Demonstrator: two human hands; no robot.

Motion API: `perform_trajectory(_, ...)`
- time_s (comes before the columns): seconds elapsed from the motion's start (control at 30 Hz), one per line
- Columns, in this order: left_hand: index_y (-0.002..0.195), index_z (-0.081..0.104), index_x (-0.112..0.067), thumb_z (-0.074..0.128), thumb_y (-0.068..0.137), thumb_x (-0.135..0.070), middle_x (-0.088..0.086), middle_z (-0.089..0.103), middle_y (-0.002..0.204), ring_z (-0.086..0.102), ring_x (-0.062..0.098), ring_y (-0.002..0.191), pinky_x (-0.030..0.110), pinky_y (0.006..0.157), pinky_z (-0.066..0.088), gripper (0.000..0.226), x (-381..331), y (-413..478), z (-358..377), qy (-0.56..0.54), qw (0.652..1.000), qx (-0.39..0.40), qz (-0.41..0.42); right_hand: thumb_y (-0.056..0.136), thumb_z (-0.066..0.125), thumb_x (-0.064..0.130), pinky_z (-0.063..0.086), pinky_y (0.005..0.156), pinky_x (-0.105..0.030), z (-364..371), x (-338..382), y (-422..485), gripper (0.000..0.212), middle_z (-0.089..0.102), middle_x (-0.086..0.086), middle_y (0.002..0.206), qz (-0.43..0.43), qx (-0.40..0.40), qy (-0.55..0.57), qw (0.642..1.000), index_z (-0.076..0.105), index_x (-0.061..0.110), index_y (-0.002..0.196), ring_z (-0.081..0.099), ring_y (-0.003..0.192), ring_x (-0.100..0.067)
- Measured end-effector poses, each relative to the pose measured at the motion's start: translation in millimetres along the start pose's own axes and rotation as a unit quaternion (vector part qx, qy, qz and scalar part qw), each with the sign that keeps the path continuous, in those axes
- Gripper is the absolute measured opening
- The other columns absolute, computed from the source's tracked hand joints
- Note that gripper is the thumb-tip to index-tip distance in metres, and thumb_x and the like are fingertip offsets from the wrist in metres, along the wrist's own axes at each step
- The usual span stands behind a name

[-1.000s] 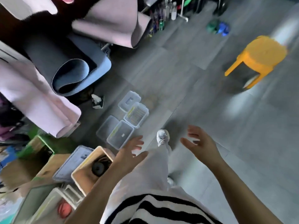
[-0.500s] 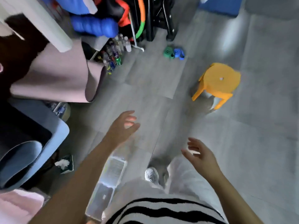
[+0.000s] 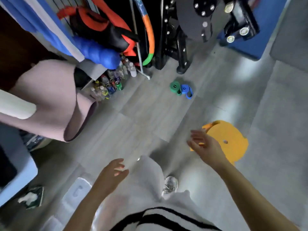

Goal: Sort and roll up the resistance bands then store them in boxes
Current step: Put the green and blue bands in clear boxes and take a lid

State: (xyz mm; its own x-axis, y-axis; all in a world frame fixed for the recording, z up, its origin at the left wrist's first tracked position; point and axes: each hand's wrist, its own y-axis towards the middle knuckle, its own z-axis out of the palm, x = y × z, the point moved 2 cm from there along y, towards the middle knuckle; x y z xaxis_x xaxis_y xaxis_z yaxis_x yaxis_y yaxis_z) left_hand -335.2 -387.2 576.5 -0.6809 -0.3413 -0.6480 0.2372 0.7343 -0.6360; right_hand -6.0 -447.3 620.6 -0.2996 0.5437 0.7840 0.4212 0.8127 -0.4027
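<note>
Catalogue of what we see, placed from the two grips.

- Green rolled resistance band [image 3: 174,87] and blue rolled resistance band [image 3: 187,91]: on the floor, touching each other, well ahead of both grips, with loose ends trailing.
- Grey tiled floor [image 3: 150,114]: the stretch between the grips and the bands.
- Yellow round plastic stool [image 3: 230,139]: just beyond the right grip, which overlaps its near edge.
- Clear plastic storage box [image 3: 76,191]: on the floor below and left of the left grip.
- Cluster of small bottles [image 3: 108,88]: far ahead-left of the left grip, beside a rolled pink mat [image 3: 50,104].
- Black exercise machine [image 3: 181,39]: beyond the bands.
- White shoe [image 3: 170,184]: between the two forearms.
- Left grip [image 3: 113,170]: fingers loosely spread, holding nothing.
- Right grip [image 3: 206,147]: fingers spread and relaxed, holding nothing.
</note>
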Motion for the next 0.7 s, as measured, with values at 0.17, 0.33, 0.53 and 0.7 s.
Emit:
perform_trajectory(0.17,0.103,0.056,-0.029,0.070,0.082,-0.016,0.002,0.065,0.103,0.064,0.017,0.088,0.024,0.071,0.044,0.029,-58,86,-20,-0.028,0.997,-0.067,-0.038,0.084,0.068,0.012,0.048,0.085,-0.028,-28,33,121,0.030,0.064,-0.004,0.104,0.009,-0.006,0.065,0.998,0.059,0.017,0.113,0.062,0.095,-0.016)
perform_trajectory(0.33,0.114,0.056,-0.017,0.068,0.084,-0.017,0.004,0.062,0.102,0.061,0.020,0.091,0.029,0.080,0.047,0.033,-181,221,-41,0.025,0.997,-0.055,0.048,0.085,0.068,0.021,0.050,0.090,-0.031,-38,38,199,0.033,0.066,-0.004,0.106,0.055,0.002,0.049,0.997,0.058,0.017,0.117,0.062,0.099,-0.014)
perform_trajectory(0.53,0.107,0.055,-0.024,0.071,0.082,-0.021,-0.003,0.062,0.094,0.061,0.016,0.086,0.029,0.085,0.046,0.030,-292,309,-56,0.002,0.995,-0.066,0.080,0.086,0.067,0.020,0.042,0.068,-0.002,-83,55,279,0.025,0.064,0.008,0.093,0.081,0.011,-0.003,0.997,0.059,0.020,0.109,0.060,0.087,-0.004)
perform_trajectory(0.7,0.108,0.060,-0.023,0.071,0.082,-0.027,-0.006,0.064,0.093,0.064,0.014,0.084,0.028,0.072,0.047,0.028,-283,336,-20,-0.029,0.992,-0.120,-0.030,0.084,0.069,0.019,0.046,0.076,-0.014,-119,56,379,0.017,0.067,0.012,0.088,0.084,0.080,-0.066,0.991,0.062,0.024,0.099,0.064,0.086,-0.003)
